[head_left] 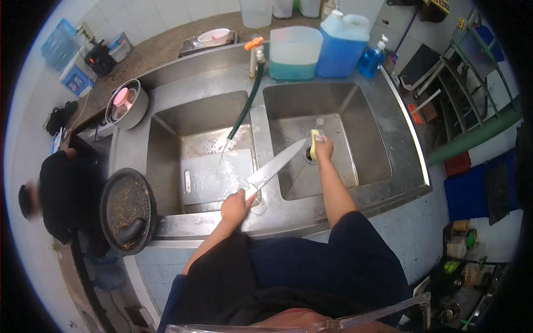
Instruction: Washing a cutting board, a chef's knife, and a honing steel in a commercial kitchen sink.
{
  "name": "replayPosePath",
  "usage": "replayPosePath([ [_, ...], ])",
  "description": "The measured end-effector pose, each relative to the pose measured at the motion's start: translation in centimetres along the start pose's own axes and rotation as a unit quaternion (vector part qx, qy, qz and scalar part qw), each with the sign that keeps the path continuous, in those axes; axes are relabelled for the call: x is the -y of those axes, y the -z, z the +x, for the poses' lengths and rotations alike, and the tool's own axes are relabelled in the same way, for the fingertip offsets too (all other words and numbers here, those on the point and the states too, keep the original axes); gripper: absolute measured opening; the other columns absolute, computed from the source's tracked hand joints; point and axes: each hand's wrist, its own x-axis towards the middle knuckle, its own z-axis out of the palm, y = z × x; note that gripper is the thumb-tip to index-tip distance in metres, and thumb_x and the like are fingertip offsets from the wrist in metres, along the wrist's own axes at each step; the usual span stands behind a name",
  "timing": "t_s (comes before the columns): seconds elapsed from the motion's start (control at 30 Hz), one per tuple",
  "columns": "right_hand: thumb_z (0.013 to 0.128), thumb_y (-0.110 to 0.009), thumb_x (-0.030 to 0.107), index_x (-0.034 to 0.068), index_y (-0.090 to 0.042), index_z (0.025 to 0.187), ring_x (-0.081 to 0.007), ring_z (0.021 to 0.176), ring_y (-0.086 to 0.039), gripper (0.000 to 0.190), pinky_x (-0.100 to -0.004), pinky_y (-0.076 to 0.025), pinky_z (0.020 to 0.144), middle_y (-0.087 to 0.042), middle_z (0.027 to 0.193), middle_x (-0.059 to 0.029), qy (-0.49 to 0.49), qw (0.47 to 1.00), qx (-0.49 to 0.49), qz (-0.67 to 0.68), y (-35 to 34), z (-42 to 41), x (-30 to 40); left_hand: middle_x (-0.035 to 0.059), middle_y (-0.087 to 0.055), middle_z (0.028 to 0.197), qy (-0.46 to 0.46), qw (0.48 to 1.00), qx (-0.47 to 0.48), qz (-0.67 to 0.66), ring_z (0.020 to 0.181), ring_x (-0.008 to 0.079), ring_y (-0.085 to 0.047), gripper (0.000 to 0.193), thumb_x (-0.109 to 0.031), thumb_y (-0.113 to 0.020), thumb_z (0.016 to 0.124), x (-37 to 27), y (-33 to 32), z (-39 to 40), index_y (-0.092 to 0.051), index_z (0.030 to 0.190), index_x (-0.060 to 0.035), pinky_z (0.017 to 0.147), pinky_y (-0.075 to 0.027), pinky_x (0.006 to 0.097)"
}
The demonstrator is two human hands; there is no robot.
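My left hand [234, 207] grips the white handle of a chef's knife [277, 165], whose broad blade slants up to the right across the divider between two steel sink basins. In my right hand [324, 149] is a yellow sponge [314, 143], with what looks like foam on the fingers. That hand is over the right basin [366, 137], near the drain [308, 155] and just right of the knife tip. A white cutting board [216, 177] lies in the left basin [200, 109]. Water runs onto it from a dark green hose [248, 104] on the tap [255, 49].
A stone mortar [127, 208] with a pestle stands left of the sink, beyond it a metal pot [129, 106]. Along the back are a tub of green liquid [295, 54], a blue jug [342, 48] and a pump bottle [372, 58]. A person in black [68, 195] is at far left.
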Motion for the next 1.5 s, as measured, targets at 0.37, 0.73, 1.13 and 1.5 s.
replayPosePath([
  [0.37,0.083,-0.048,0.010,-0.001,-0.045,0.098,-0.0257,0.089,-0.047,0.019,-0.0325,-0.038,0.079,-0.046,0.093,-0.0136,0.194,0.945,0.187,0.187,-1.6,-23.3,16.4,0.0022,-0.049,0.072,0.123,0.756,0.099,-0.635,0.061,0.0116,-0.045,0.042,-0.044,-0.037,0.089,-0.8,4.8,-0.1,-0.049,0.099,-0.0055,0.059,-0.039,0.0242],
  [0.73,0.079,-0.055,0.018,-0.004,-0.040,0.107,-0.0418,0.094,-0.045,0.039,-0.0429,-0.038,0.079,-0.045,0.100,-0.0259,0.258,0.917,0.250,0.173,-3.7,-28.3,23.5,0.0100,-0.050,0.098,-0.027,0.568,-0.178,-0.803,0.089,0.0173,-0.050,0.041,-0.042,-0.029,0.091,2.1,8.2,0.7,-0.038,0.109,-0.0061,0.080,-0.040,0.0302],
  [1.13,0.074,-0.059,0.017,0.001,-0.057,0.086,-0.0392,0.073,-0.055,0.021,-0.0419,-0.044,0.061,-0.058,0.073,-0.0210,0.314,0.907,0.236,0.154,-6.8,-30.2,24.8,0.0058,-0.053,0.089,0.006,0.543,-0.155,-0.825,0.082,0.0152,-0.053,0.033,-0.034,-0.039,0.091,7.0,9.7,0.2,-0.048,0.095,-0.0031,0.072,-0.043,0.0279],
  [1.5,0.072,-0.058,0.010,0.002,-0.054,0.080,-0.0358,0.087,-0.051,0.012,-0.0390,-0.040,0.075,-0.054,0.090,-0.0191,0.289,0.938,0.108,0.161,-10.2,-28.7,26.3,0.0101,-0.051,0.109,-0.020,0.564,-0.086,-0.821,0.100,0.0195,-0.051,0.029,-0.013,-0.041,0.087,8.8,11.6,1.5,-0.042,0.115,-0.0023,0.084,-0.042,0.0318],
])
